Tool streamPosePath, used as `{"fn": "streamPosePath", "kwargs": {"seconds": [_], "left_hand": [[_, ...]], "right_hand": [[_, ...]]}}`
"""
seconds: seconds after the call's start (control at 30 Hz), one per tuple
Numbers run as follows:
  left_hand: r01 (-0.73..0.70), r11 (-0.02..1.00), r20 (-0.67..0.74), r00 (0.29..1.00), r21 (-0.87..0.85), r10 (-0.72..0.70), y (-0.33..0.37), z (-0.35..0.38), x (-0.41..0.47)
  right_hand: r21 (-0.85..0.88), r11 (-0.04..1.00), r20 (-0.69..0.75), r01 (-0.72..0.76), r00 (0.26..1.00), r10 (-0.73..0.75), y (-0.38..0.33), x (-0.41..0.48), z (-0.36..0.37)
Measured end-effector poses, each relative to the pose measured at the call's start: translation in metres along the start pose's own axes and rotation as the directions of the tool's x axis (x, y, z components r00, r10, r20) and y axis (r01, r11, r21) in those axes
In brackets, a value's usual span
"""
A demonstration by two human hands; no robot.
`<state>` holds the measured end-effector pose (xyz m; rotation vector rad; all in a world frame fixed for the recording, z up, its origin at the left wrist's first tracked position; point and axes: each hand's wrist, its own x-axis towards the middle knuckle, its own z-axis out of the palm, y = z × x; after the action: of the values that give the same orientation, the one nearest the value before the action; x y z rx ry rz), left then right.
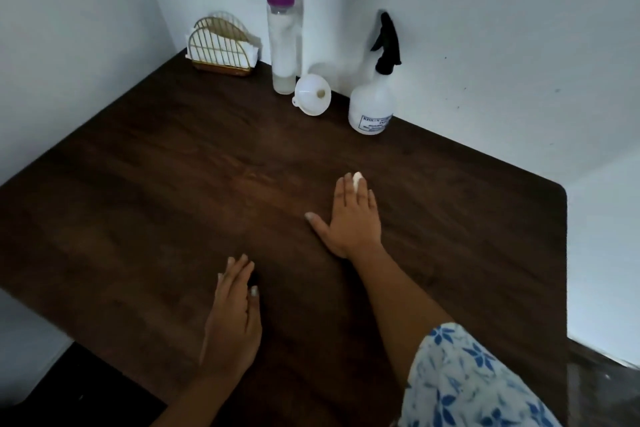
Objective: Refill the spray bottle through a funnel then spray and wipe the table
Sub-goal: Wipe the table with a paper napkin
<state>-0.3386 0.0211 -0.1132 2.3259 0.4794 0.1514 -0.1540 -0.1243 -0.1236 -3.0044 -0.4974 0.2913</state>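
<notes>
Refilling looked unstarted: spray bottle [370, 104] capped, funnel [312, 94] lying beside it, water bottle [284, 45] closed. Left hand [232, 319] and right hand [349, 218] lay on the table [138, 201], fingers [343, 194] straight, gripping nothing.

Funnel [312, 94] left of spray bottle [372, 104]

A gold wire napkin holder [221, 45] is seen standing in the far corner, where the two pale walls [485, 28] are joined, and white napkins [252, 53] are held upright inside it. Down at the right edge a strip of grey mottled floor [602, 388] is shown. The dark patch at lower left cannot be made out.
</notes>
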Motion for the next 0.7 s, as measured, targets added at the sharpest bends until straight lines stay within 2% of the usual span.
{"fn": "streamPosePath", "kwargs": {"seconds": [0.17, 0.37, 0.47, 0.57, 0.63, 0.7], "left_hand": [[0.017, 1.0, -0.027, 0.999, -0.025, -0.018, 0.038, 0.027, -0.031], [-0.045, 0.996, 0.0, 0.999, -0.077, 0.045, 0.088, 0.077, -0.068], [-0.082, 0.995, -0.024, 0.996, -0.057, 0.08, 0.104, 0.091, -0.078], [-0.046, 0.998, -0.065, 0.997, -0.04, 0.043, 0.113, 0.095, -0.086], [-0.023, 0.999, -0.092, 0.996, -0.034, 0.02, 0.117, 0.096, -0.091], [-0.006, 1.0, -0.101, 0.995, -0.029, 0.003, 0.119, 0.097, -0.096]], "right_hand": [[0.014, 0.98, -0.022, -0.197, 0.98, 0.197, 0.088, -0.025, -0.007], [0.088, 0.982, -0.012, -0.164, 0.986, 0.166, 0.104, -0.093, 0.002], [0.101, 0.994, 0.027, -0.045, 0.999, 0.043, 0.091, -0.131, 0.009], [0.166, 0.978, 0.067, 0.128, 0.988, -0.141, 0.077, -0.165, 0.014], [0.204, 0.932, 0.08, 0.3, 0.944, -0.321, 0.07, -0.183, 0.015], [0.221, 0.837, 0.096, 0.5, 0.843, -0.529, 0.061, -0.196, 0.019]]}}
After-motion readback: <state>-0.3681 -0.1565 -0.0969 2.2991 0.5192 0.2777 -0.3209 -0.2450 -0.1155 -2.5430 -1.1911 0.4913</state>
